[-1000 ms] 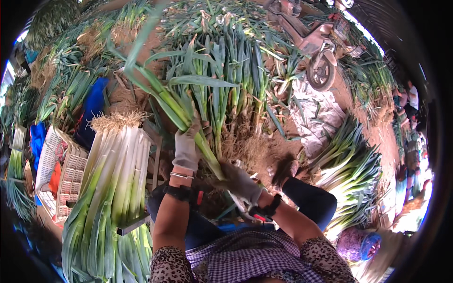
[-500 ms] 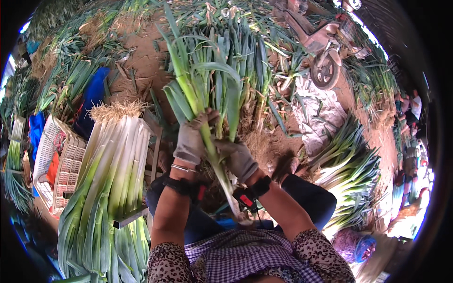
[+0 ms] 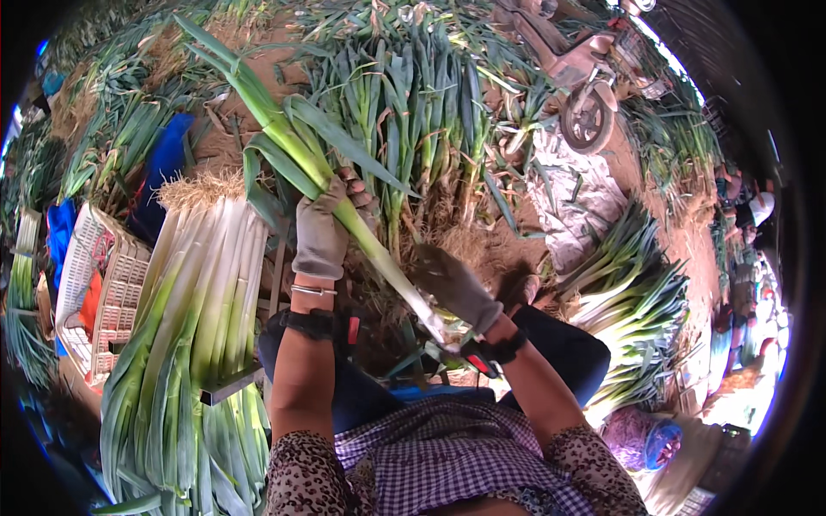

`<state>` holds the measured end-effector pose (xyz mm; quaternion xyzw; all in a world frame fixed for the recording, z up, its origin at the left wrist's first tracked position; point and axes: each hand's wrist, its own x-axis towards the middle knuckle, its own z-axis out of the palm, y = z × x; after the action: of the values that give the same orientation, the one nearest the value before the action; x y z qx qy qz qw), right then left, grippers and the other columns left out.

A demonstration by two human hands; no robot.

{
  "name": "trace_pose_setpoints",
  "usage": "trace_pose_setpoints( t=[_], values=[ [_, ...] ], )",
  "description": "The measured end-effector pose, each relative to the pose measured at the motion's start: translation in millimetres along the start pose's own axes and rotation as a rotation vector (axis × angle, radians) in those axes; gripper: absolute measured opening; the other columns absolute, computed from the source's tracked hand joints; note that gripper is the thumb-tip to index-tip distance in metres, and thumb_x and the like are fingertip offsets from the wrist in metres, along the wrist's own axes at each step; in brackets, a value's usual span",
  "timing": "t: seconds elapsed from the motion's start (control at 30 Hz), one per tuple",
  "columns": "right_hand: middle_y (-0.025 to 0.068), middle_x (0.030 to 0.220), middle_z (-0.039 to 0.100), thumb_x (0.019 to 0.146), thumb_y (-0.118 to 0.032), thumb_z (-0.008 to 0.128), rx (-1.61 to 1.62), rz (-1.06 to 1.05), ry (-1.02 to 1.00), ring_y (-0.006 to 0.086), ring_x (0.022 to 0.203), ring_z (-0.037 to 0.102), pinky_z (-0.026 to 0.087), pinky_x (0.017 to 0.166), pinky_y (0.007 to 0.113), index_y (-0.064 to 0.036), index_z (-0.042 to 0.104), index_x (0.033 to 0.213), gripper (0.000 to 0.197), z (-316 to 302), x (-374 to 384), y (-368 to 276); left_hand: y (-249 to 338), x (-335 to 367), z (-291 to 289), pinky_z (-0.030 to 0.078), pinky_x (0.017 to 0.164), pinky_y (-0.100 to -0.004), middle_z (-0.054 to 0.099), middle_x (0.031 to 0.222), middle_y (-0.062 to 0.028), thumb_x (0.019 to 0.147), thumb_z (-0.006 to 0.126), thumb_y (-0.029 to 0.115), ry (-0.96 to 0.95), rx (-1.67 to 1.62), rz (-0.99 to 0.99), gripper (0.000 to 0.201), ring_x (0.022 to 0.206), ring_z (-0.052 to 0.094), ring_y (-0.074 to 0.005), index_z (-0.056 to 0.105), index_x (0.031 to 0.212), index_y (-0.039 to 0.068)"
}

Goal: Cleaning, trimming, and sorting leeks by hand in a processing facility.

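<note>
My left hand (image 3: 320, 239), in a grey work glove with bare fingertips, is wrapped round a long leek (image 3: 379, 258) near where its leaves begin. The leek slants across me, green leaves up to the far left and white root end down towards my lap. My right hand (image 3: 456, 288), also gloved, is just right of the white stalk, its fingers stretched out and apart from my left hand. Whether its fingertips touch a thin leaf strip is hard to see. Left of me, trimmed leeks (image 3: 202, 301) lie with their roots away from me on a metal frame (image 3: 232, 384).
Untrimmed leeks (image 3: 404, 120) stand upright ahead. Another leek pile (image 3: 632, 318) lies at the right beside a pale sheet (image 3: 576, 198). A white plastic basket (image 3: 125, 292) is at the left. A motorbike (image 3: 585, 95) stands at the far right, and people are beyond the right edge.
My left hand has moved left with the leek, tilting its leaves further left. My right hand has come off the stalk and moved slightly right.
</note>
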<state>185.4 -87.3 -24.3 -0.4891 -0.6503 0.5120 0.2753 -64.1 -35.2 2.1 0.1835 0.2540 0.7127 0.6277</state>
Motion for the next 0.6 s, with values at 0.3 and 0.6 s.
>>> trace_pose_setpoints(
  t=[0.3, 0.6],
  values=[
    [0.0093, 0.103, 0.076, 0.099, -0.031, 0.075, 0.5, 0.259, -0.223, 0.0158, 0.088, 0.07, 0.057, 0.081, 0.029, 0.0028, 0.07, 0.122, 0.042, 24, 35, -60, 22, -7, -8, 0.053, 0.104, -0.0588, 0.07, 0.101, -0.0101, 0.1, 0.069, 0.041, -0.336, -0.197, -0.096, 0.061, 0.089, 0.07, -0.0259, 0.055, 0.144, 0.0],
    [0.0061, 0.101, 0.072, 0.096, -0.014, 0.068, -0.004, -0.206, -0.596, 0.0136, 0.089, 0.066, 0.056, 0.078, 0.032, -0.0032, 0.073, 0.11, 0.018, 51, 29, -58, 23, -26, 4, 0.054, 0.101, -0.0537, 0.074, 0.109, -0.019, 0.094, 0.075, 0.048, -0.392, -0.014, 0.027, 0.075, 0.107, 0.072, -0.0358, 0.054, 0.141, -0.006]
  ],
)
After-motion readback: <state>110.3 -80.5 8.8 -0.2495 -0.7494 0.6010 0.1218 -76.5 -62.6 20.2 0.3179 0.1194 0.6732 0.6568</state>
